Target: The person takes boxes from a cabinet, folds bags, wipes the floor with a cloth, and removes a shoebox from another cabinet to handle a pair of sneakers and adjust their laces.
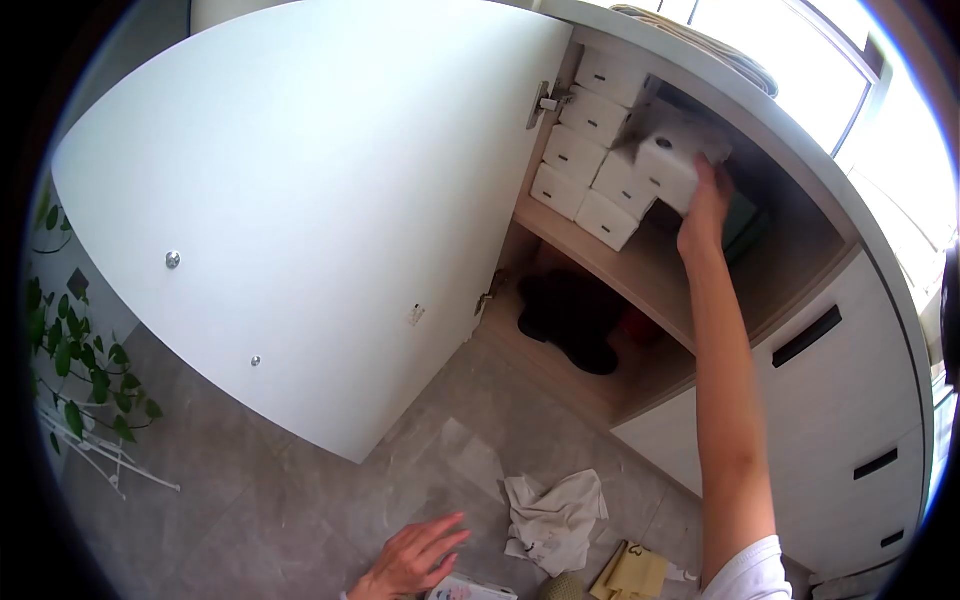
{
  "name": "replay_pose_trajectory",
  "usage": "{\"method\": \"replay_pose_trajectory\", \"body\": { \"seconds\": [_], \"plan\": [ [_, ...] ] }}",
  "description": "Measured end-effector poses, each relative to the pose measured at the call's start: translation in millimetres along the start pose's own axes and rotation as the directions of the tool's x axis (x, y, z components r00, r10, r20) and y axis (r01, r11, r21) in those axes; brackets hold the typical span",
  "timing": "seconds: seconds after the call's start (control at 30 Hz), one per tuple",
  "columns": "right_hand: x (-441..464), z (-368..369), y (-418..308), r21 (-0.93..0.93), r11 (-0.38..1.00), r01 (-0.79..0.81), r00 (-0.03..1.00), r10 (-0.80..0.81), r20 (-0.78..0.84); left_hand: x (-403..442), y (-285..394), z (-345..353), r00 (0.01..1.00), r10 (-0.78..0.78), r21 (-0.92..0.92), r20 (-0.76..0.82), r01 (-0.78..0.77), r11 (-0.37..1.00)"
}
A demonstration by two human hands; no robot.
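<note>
My right hand (708,205) reaches into the upper shelf of a cabinet and grips the side of a white pack (668,172), which looks like a pack of tissues. Similar white packs (590,118) are stacked in columns to its left, each with a small dark mark on its front. My right fingertips are partly blurred. Low in the view, my left hand (418,556) is held over the floor with its fingers stretched out and nothing in it. Close to it are a white printed package (470,588) and a crumpled pale cloth (555,520).
The large white cabinet door (330,200) stands open on the left. Dark shoes (570,320) lie in the lower compartment. Drawers with black handles (806,337) are at the right. A yellow paper bag or packet (632,570) lies on the grey floor (270,470); a leafy plant (75,345) stands far left.
</note>
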State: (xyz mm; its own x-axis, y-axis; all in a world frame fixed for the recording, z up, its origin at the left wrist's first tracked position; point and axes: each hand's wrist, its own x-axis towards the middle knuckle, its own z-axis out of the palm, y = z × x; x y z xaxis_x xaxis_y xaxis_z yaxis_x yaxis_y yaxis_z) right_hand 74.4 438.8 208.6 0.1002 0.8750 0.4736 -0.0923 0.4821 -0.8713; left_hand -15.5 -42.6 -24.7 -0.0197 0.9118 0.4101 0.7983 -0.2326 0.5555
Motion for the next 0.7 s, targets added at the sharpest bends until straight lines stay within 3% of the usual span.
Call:
{"method": "replay_pose_trajectory", "body": {
  "seconds": [0.07, 0.2, 0.27, 0.3, 0.4, 0.47, 0.5, 0.53, 0.57, 0.63, 0.67, 0.7],
  "plan": [
    [13.5, 16.5, 2.7, -0.202, 0.979, -0.008, 0.983, 0.045, 0.179, -4.8, -3.5, 2.9, 1.0, 0.002, 0.002, 0.012, -0.002, 1.0],
    [18.3, 26.3, -9.7, -0.3, 0.952, -0.054, 0.939, 0.15, 0.308, -61.0, -36.4, 63.5, 0.983, 0.054, -0.105, 0.174, -0.036, 0.994],
    [17.2, 16.9, -7.0, -0.306, 0.951, -0.044, 0.938, 0.145, 0.315, -97.9, -46.4, 104.1, 0.889, 0.121, -0.196, 0.441, -0.037, 0.98],
    [11.5, 10.3, -6.0, -0.304, 0.952, -0.031, 0.945, 0.128, 0.303, -98.4, -44.0, 106.3, 0.885, 0.12, -0.204, 0.45, -0.029, 0.979],
    [-30.8, -13.2, 6.7, -0.269, 0.963, 0.009, 0.969, 0.059, 0.242, -108.7, -22.7, 112.9, 0.637, 0.158, -0.162, 0.754, -0.052, 0.985],
    [-65.2, -35.5, 25.5, -0.144, 0.985, 0.095, 0.963, -0.055, 0.266, -114.2, -19.6, 115.2, 0.554, 0.143, -0.084, 0.82, -0.131, 0.988],
    [-90.9, -43.3, 34.6, -0.164, 0.985, 0.055, 0.963, -0.009, 0.268, -129.6, -27.5, 132.6, 0.632, 0.155, -0.051, 0.759, -0.18, 0.982],
    [-130.8, -53.4, 36.7, -0.275, 0.954, 0.119, 0.958, -0.038, 0.284, -144.7, -31.1, 143.5, 0.703, 0.17, -0.009, 0.69, -0.226, 0.974],
    [-163.4, -62.5, 33.7, -0.37, 0.908, 0.197, 0.949, -0.081, 0.306, -137.9, -28.0, 133.9, 0.693, 0.163, -0.019, 0.702, -0.211, 0.977],
    [-212.4, -87.8, 47.8, -0.364, 0.786, 0.5, 0.8, -0.258, 0.542, -107.8, -23.3, 113.9, 0.63, -0.007, -0.04, 0.777, 0.061, 0.997],
    [-236.3, -100.5, 58.1, -0.269, 0.843, 0.465, 0.742, -0.206, 0.638, -112.2, -25.6, 115.6, 0.764, -0.131, -0.121, 0.632, 0.264, 0.957],
    [-261.7, -119.7, 65.1, -0.35, 0.903, 0.251, 0.668, 0.099, 0.737, -104.4, -27.5, 109.8, 0.762, -0.133, -0.119, 0.634, 0.266, 0.957]
  ]
}}
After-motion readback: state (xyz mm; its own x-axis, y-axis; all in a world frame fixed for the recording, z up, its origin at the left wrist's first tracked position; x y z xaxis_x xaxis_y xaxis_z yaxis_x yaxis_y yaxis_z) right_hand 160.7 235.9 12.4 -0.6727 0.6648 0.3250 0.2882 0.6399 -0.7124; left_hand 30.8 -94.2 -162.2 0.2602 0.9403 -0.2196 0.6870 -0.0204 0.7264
